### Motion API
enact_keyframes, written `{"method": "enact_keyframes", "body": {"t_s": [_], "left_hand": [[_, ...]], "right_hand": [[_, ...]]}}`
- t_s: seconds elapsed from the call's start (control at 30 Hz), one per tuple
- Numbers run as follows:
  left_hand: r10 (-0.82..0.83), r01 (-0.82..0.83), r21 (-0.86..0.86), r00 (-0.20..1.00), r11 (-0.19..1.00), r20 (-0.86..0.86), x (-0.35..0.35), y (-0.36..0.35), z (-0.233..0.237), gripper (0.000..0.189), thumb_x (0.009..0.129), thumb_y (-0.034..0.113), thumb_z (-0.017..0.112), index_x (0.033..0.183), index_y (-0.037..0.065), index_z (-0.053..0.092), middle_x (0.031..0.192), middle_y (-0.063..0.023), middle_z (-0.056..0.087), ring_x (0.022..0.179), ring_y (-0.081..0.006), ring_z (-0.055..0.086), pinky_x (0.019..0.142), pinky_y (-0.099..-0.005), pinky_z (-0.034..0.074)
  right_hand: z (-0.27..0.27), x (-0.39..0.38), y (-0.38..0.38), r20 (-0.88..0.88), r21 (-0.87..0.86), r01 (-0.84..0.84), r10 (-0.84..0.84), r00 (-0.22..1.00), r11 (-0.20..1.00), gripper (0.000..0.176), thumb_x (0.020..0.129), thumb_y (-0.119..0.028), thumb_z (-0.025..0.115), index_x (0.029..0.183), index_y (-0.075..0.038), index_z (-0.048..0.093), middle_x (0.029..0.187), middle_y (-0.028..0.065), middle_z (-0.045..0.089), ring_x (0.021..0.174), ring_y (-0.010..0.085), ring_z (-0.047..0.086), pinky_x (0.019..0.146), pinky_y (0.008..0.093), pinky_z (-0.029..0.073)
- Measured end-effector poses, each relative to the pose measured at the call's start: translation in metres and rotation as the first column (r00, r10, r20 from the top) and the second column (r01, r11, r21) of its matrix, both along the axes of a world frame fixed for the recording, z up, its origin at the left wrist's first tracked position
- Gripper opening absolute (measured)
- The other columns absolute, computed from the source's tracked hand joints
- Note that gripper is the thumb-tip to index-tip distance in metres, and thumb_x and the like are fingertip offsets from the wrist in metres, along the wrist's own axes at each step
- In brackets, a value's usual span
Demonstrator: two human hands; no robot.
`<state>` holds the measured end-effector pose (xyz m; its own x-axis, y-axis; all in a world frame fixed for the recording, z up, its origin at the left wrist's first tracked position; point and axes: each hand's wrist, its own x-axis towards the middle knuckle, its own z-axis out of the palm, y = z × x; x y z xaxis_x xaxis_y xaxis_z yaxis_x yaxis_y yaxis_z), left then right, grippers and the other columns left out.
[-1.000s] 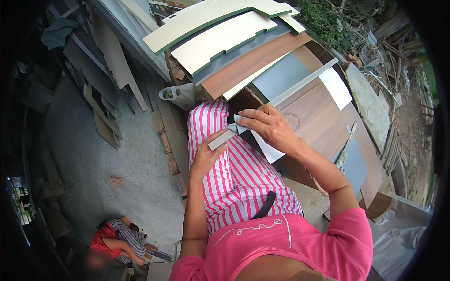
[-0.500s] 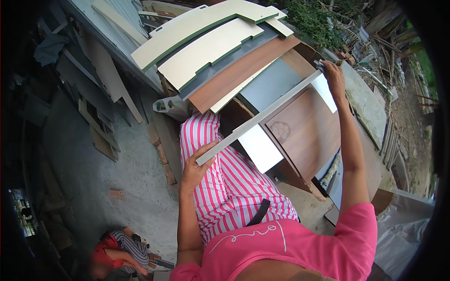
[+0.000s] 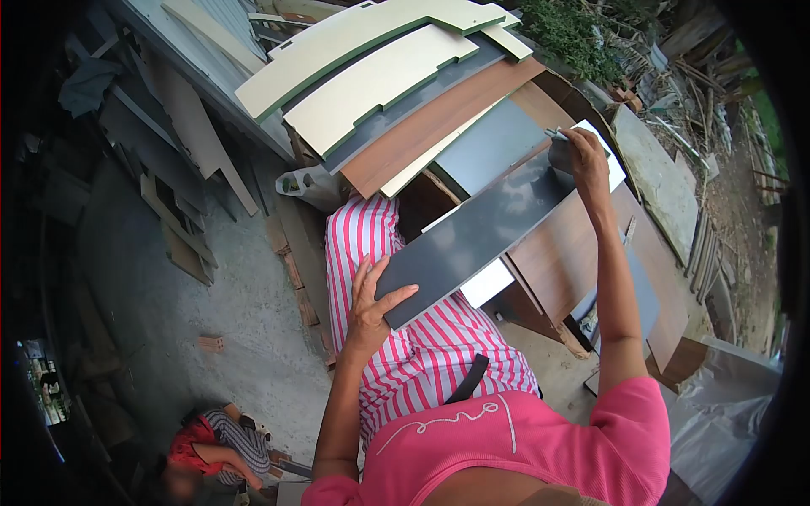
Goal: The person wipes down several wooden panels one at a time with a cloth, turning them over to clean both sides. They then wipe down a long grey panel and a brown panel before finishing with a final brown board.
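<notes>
A long dark grey board [image 3: 481,228] lies tilted across my lap, its glossy broad face toward me. My left hand [image 3: 371,308] grips its near end, thumb over the face and fingers at the far edge. At the far end my right hand [image 3: 588,164] is closed around a small grey, silvery-tipped item [image 3: 557,135]; I cannot tell what kind it is. Below the board are a white panel [image 3: 487,283] and a brown wood-grain panel [image 3: 553,270]. Pink-striped trousers [image 3: 439,354] cover my legs under its near end.
Cream boards with green edges [image 3: 380,88] are stacked ahead, beside a brown plank [image 3: 439,126] and a blue-grey panel [image 3: 494,143]. Offcuts [image 3: 177,126] lean at the left. Another person [image 3: 211,455] sits low at the bottom left. Clear plastic sheeting [image 3: 726,413] lies at the right.
The board has turned from edge-on to show its dark broad face. My left hand has shifted its hold, with the thumb now on the face. The right hand has moved slightly down and nearer.
</notes>
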<state>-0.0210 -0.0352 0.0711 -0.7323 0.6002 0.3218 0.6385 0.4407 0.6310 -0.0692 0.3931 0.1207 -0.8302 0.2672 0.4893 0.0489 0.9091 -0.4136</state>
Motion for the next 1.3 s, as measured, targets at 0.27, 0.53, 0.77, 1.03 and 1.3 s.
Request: {"method": "enact_keyframes", "body": {"t_s": [0.27,0.53,0.77,1.03,1.3], "left_hand": [[0.242,-0.403,0.376,0.881,0.834,0.408,0.031,0.019,-0.026,0.080,0.084,0.010,0.063,0.146,0.013,0.012,0.142,-0.0218,0.029,0.123,-0.0313,0.044,0.100,-0.0421,0.040],[-0.466,-0.738,0.569,0.384,0.364,0.797,0.014,0.000,-0.027,0.043,0.098,0.011,0.038,0.140,0.009,0.031,0.129,-0.0143,0.049,0.111,-0.0201,0.053,0.092,-0.0323,0.045],[-0.476,-0.724,0.582,0.390,0.370,0.788,0.012,0.001,-0.033,0.045,0.096,0.027,0.041,0.134,0.002,0.039,0.132,-0.0174,0.046,0.119,-0.0246,0.048,0.102,-0.0386,0.037],[-0.510,-0.717,0.606,0.399,0.344,0.762,0.014,0.000,-0.038,0.049,0.096,0.035,0.042,0.133,0.003,0.039,0.132,-0.0184,0.047,0.116,-0.0246,0.051,0.096,-0.0374,0.043],[-0.483,-0.711,0.606,0.414,0.358,0.771,0.013,0.000,-0.040,0.051,0.094,0.038,0.044,0.133,0.006,0.041,0.131,-0.0180,0.048,0.113,-0.0243,0.053,0.093,-0.0360,0.045]], "right_hand": [[-0.047,0.019,-0.028,0.095,-0.089,0.021,-0.012,0.995,0.996,0.025,0.084,-0.009,0.058,0.110,-0.009,0.062,0.104,0.0159,0.056,0.096,0.0308,0.056,0.084,0.0356,0.045],[-0.024,0.032,-0.091,0.093,-0.270,0.041,-0.016,0.996,0.962,0.026,0.084,-0.005,0.055,0.109,-0.008,0.060,0.099,0.0149,0.053,0.092,0.0286,0.055,0.082,0.0340,0.044],[-0.027,0.089,-0.277,0.160,-0.375,-0.537,0.624,0.765,0.755,0.035,0.070,-0.002,0.068,0.103,-0.012,0.061,0.092,0.0083,0.048,0.087,0.0263,0.052,0.072,0.0365,0.043],[-0.028,0.051,-0.194,0.130,-0.160,-0.334,0.355,0.926,0.929,0.027,0.072,-0.002,0.063,0.098,-0.011,0.062,0.089,0.0120,0.053,0.082,0.0306,0.054,0.070,0.0400,0.044],[-0.065,0.004,0.013,-0.024,0.063,0.207,-0.206,0.978,0.976,0.027,0.081,-0.007,0.057,0.108,-0.012,0.059,0.097,0.0167,0.055,0.091,0.0321,0.056,0.078,0.0392,0.046]]}}
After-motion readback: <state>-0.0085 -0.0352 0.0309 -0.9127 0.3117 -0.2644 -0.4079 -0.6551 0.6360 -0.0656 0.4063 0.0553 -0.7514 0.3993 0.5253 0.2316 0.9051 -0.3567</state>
